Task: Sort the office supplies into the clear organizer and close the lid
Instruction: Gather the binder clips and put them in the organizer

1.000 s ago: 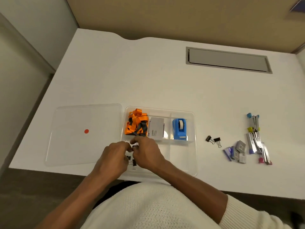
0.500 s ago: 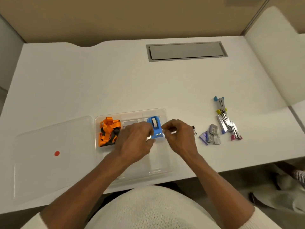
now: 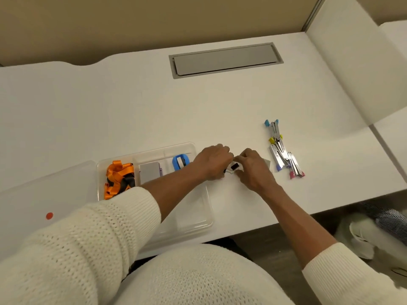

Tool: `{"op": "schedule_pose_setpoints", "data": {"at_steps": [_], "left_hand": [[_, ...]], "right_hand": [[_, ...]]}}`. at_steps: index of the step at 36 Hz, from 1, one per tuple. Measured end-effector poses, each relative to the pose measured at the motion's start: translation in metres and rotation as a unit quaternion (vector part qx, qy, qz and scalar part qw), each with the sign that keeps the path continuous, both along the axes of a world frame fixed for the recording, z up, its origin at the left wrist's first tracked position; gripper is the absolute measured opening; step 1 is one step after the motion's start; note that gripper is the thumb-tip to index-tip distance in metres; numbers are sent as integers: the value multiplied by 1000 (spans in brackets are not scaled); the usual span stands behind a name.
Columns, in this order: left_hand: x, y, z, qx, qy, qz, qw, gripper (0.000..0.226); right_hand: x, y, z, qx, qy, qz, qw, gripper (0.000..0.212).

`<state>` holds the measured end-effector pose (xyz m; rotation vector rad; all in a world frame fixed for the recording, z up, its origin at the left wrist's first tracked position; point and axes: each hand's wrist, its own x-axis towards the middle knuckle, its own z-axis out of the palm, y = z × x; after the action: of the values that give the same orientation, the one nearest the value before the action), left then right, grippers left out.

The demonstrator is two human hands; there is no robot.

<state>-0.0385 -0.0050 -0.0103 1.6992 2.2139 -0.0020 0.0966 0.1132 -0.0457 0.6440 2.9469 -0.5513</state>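
The clear organizer (image 3: 199, 219) sits at the desk's near edge, with its lid (image 3: 44, 190) lying flat to its left. Its back compartments hold an orange lanyard (image 3: 119, 176), a grey box (image 3: 149, 171) and a blue tape dispenser (image 3: 180, 162). Just right of the organizer, my left hand (image 3: 214, 164) and my right hand (image 3: 253, 170) meet over the desk. Both pinch at small black binder clips (image 3: 234, 166), and one clip shows between the fingertips. Several small metal staplers with coloured ends (image 3: 284, 150) lie farther right. My right hand hides most of the small staple boxes.
A grey cable hatch (image 3: 224, 60) is set into the back of the white desk. A beige partition stands behind the desk and a white panel (image 3: 352, 69) rises at the right. Bags (image 3: 378, 234) lie on the floor below the desk's right end.
Both hands left the organizer's front left compartment and moved right, past the tape dispenser, to the binder clips on the desk. My view swung right as well.
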Motion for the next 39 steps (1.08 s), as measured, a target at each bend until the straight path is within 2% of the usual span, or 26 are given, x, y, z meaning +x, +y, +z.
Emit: {"op": "schedule_pose_setpoints", "data": {"at_steps": [4,8,15,21,25,29,35,39], "left_hand": [[8,9,-9,-14,0,12,1000,20],[8,12,-11,-24,-9,30,999,10],[4,9,-3,-22,-38,41,998,8],[-7,-30,31,83,-29,115,989,10],[-13,-97,57,164,-90,229,955,18],[-10,-176,73,193,-116,365,903,24],[16,-273,75,146,-76,525,835,25],[36,-301,63,86,-19,558,825,26]], "right_hand": [[-3,1,-10,-3,28,-5,1000,17],[-6,3,-14,-10,27,-22,999,8],[-14,4,-2,-30,-2,-44,999,14],[-21,-8,27,-48,85,-118,988,14],[-29,-42,52,-138,102,-149,974,14],[-39,-90,69,-263,75,-108,956,14],[-61,-171,79,-329,41,29,943,16],[-77,-219,75,-309,34,103,945,19]]}}
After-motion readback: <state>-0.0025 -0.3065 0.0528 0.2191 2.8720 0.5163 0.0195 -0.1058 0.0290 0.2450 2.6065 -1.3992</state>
